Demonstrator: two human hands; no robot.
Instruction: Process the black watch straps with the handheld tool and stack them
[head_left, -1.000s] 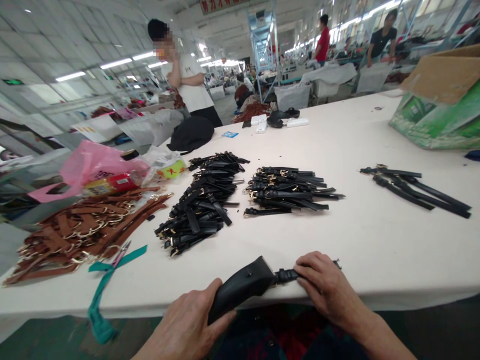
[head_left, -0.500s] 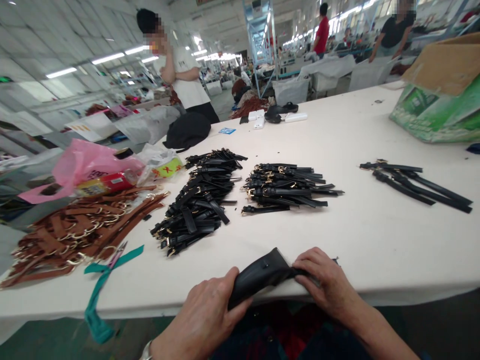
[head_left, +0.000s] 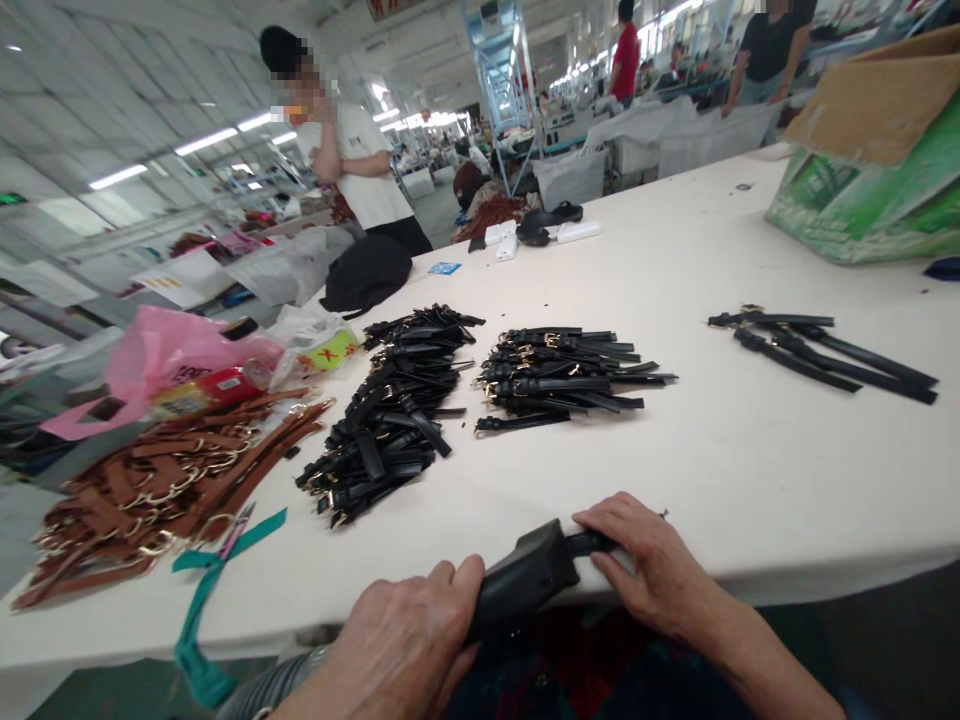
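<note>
My left hand (head_left: pixel 405 625) is wrapped round a black hand-held tool (head_left: pixel 529 575) with a wide, blunt head; its exact kind I cannot tell. My right hand (head_left: pixel 649 555) pinches a thin black strap (head_left: pixel 589 541), which meets the tool's right end. Most of the strap is hidden by the fingers. Both hands are at the table's near edge. Beyond them lie two piles of black buckled straps, a larger one on the left (head_left: pixel 397 400) and a smaller middle one (head_left: pixel 562 380). Several more black straps (head_left: pixel 817 345) lie on the right.
Brown straps with metal rings (head_left: pixel 172 470) cover the table's left side, beside scissors (head_left: pixel 236 530) with teal ribbon (head_left: pixel 199 600). A pink bag (head_left: pixel 176 350) and black cap (head_left: pixel 367 272) lie behind. A green box (head_left: pixel 870 200) stands right. A ribbed grey hose (head_left: pixel 281 682) shows near my left wrist.
The tool has tilted and dropped slightly, its blunt end now turned toward the strap in my right hand. The ribbed hose has come into view. My head view has shifted a little.
</note>
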